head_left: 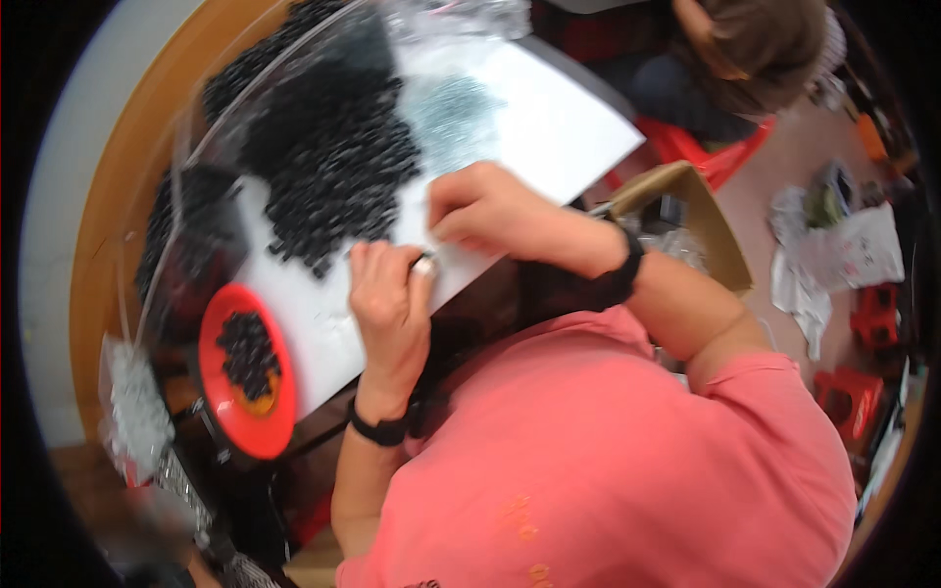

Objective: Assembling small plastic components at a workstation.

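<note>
My left hand (384, 299) is over the near edge of the white tabletop (559, 113), fingers curled and thumb pressed in. A tiny dark bit shows by its thumb tip, too small to name. Just to the right and a little farther off, my right hand (490, 211) is closed in a pinch; whatever it holds is hidden. The two hands are close together but apart. Beyond them spreads a large heap of small shiny black pieces (338, 162). Next to that heap lies a patch of small clear, bluish pieces (453, 116).
A red plate (284, 416) with dark pieces stands at the left table edge. Clear plastic bags (461, 18) lie at the far side. An open cardboard box (730, 240) is right of my right forearm. Another person (755, 59) sits at the far right, near a red stool (720, 162).
</note>
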### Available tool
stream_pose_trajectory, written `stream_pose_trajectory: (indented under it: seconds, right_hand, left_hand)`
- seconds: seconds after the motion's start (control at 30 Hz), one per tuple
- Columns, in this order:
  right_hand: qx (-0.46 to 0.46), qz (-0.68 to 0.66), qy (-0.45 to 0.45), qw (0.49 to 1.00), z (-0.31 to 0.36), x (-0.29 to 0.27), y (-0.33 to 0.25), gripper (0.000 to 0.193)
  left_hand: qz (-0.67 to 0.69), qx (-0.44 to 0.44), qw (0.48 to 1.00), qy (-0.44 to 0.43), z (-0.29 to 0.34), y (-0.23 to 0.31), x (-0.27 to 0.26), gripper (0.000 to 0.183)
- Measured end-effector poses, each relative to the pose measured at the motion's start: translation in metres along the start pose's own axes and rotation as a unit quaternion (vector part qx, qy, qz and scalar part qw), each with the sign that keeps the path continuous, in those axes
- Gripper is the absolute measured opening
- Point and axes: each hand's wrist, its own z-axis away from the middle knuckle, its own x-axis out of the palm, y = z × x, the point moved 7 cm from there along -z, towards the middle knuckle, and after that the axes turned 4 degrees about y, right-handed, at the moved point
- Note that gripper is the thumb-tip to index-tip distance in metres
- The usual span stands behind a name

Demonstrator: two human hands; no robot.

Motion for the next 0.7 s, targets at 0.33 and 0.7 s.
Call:
stream_pose_trajectory:
  seconds: [0.33,0.7]
  right_hand:
    - [-0.009,-0.168,0.036,0.985,0.017,-0.013,0.009,0.009]
    - [-0.052,-0.228,0.097,0.968,0.031,-0.019,0.009,0.009]
  left_hand:
    - [0.275,-0.308,0.891,0.187,0.042,-0.053,-0.094,0.014]
    - [-0.197,-0.16,0.946,0.203,0.041,-0.045,-0.134,0.025]
